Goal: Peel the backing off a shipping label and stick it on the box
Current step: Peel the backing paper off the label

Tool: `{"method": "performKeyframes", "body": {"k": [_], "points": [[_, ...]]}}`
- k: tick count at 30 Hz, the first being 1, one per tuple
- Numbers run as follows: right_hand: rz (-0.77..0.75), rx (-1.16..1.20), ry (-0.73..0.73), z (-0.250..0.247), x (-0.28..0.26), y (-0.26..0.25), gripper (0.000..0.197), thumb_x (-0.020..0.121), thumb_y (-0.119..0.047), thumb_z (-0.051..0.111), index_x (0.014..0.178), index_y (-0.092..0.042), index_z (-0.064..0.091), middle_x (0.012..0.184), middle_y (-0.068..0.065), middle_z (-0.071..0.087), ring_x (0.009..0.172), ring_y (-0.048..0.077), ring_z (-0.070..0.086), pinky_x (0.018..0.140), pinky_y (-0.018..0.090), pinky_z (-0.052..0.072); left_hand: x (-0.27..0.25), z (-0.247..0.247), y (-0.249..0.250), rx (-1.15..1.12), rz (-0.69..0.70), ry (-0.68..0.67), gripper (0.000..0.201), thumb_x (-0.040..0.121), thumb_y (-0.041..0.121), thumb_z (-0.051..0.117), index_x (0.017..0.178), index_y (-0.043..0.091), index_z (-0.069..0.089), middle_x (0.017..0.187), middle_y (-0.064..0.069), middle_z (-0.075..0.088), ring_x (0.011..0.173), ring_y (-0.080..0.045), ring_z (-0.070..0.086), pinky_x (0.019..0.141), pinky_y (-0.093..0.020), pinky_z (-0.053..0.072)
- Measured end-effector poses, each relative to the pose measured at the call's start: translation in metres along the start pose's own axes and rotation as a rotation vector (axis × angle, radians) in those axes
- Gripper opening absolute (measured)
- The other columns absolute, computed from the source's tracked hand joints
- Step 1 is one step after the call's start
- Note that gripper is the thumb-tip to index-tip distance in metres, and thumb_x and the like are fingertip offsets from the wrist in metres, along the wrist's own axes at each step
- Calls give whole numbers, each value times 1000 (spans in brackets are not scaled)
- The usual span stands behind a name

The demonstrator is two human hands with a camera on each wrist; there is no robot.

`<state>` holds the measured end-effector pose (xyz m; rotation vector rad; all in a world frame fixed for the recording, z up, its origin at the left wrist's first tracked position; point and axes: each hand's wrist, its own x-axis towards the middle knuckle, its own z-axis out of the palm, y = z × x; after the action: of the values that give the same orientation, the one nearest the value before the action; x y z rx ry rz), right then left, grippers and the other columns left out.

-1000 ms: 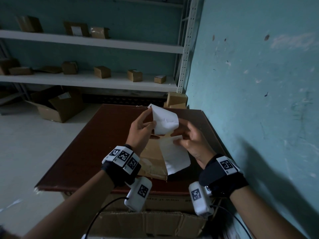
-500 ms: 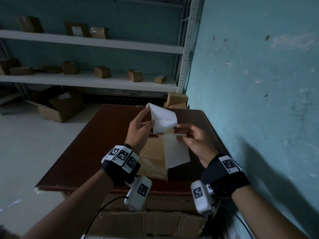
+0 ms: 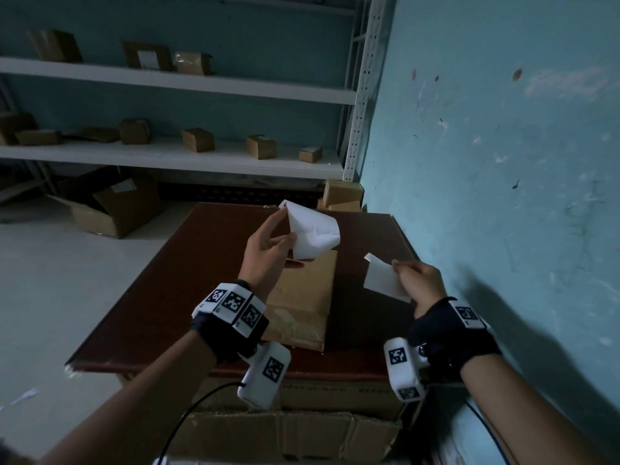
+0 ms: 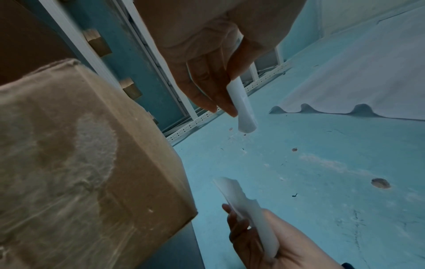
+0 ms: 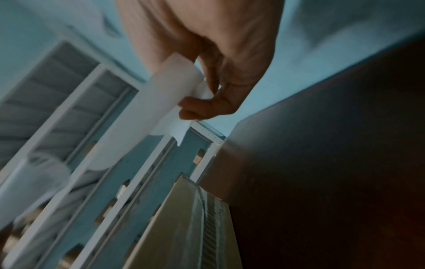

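A brown cardboard box [image 3: 303, 297] lies on the dark brown table [image 3: 174, 283], also seen in the left wrist view as the box [image 4: 80, 163]. Above the box's far end my left hand [image 3: 292, 244] pinches a curled white sheet [image 3: 313, 234] by its edge. To the right of the box, near the wall, my right hand [image 3: 399, 267] pinches a flatter white sheet [image 3: 382, 280]. The two sheets are fully apart. Which one is the label I cannot tell. In the right wrist view my fingers [image 5: 197, 109] grip the sheet [image 5: 161, 102].
A turquoise wall [image 3: 503, 162] runs close along the table's right side. White shelves [image 3: 181, 85] with several small boxes stand behind. An open carton [image 3: 110, 209] sits on the floor at left, and another carton [image 3: 285, 434] lies below the table's near edge.
The two sheets, joined a second ago, have separated. My right hand has moved right and down with its sheet. My left hand stays raised with the curled sheet.
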<state>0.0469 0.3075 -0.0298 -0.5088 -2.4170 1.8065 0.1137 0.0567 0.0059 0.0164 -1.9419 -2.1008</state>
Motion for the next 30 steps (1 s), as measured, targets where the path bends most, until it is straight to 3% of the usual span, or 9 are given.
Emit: {"method": "performKeyframes", "body": {"k": [2, 7, 9, 13, 17, 19, 23, 26, 30], "points": [[116, 61, 24, -4, 7, 5, 24, 92, -31, 70, 107, -13, 63, 117, 17, 64, 109, 35, 60, 100, 52, 51, 1, 0, -1, -1, -3, -3, 56, 100, 9, 53, 152, 25, 39, 121, -9, 69, 94, -22, 74, 67, -28, 59], [329, 292, -10, -13, 20, 12, 47, 96, -30, 65, 129, 1, 54, 114, 22, 63, 107, 36, 64, 97, 48, 54, 2, 0, -2, 4, 5, -11, 55, 101, 10, 53, 152, 25, 39, 121, -9, 69, 92, -20, 75, 67, -28, 60], [341, 431, -4, -16, 22, 16, 38, 98, -25, 62, 126, 0, 56, 108, 20, 65, 98, 32, 66, 88, 44, 58, 3, 1, -2, -1, 8, -14, 55, 101, 9, 53, 151, 24, 39, 119, -9, 70, 91, -20, 75, 66, -27, 59], [297, 579, 17, -17, 22, 15, 39, 102, -20, 53, 137, -4, 53, 124, 18, 62, 98, 26, 65, 59, 30, 57, 3, 2, -3, -2, 12, -14, 54, 101, 9, 52, 151, 24, 40, 119, -11, 70, 90, -20, 75, 67, -29, 60], [292, 688, 63, -15, 20, 6, 35, 102, -22, 55, 135, -8, 51, 107, 15, 53, 115, 31, 58, 92, 47, 58, 3, 2, -3, -16, 3, -22, 55, 101, 8, 52, 152, 23, 39, 121, -11, 69, 89, -20, 75, 66, -27, 59], [270, 628, 89, -16, 17, 3, 40, 101, -23, 57, 137, -4, 51, 112, 14, 52, 120, 29, 58, 98, 47, 55, 3, 2, -3, -16, 5, -22, 55, 101, 8, 52, 152, 24, 39, 120, -11, 70, 89, -20, 75, 66, -27, 60], [167, 465, 143, -12, 20, 1, 14, 98, -26, 58, 106, -15, 60, 108, 7, 64, 110, 20, 63, 100, 40, 53, 3, 3, -4, -18, -3, -22, 55, 101, 8, 52, 152, 24, 39, 117, -8, 70, 87, -20, 75, 67, -28, 60], [-56, 266, 214, -6, 16, -5, 37, 92, -32, 60, 125, -16, 55, 111, 3, 65, 110, 23, 64, 98, 42, 52, 2, 4, -4, -4, 10, -19, 55, 101, 9, 52, 152, 23, 38, 118, -9, 70, 87, -21, 75, 67, -28, 61], [-491, 61, 208, 7, -17, -23, 28, 99, -20, 57, 126, -15, 57, 118, 0, 61, 97, 13, 62, 70, 13, 44, 4, 5, -8, 114, 78, -8, 56, 102, 11, 52, 153, 26, 35, 119, -10, 69, 89, -20, 75, 70, -31, 61]]}}
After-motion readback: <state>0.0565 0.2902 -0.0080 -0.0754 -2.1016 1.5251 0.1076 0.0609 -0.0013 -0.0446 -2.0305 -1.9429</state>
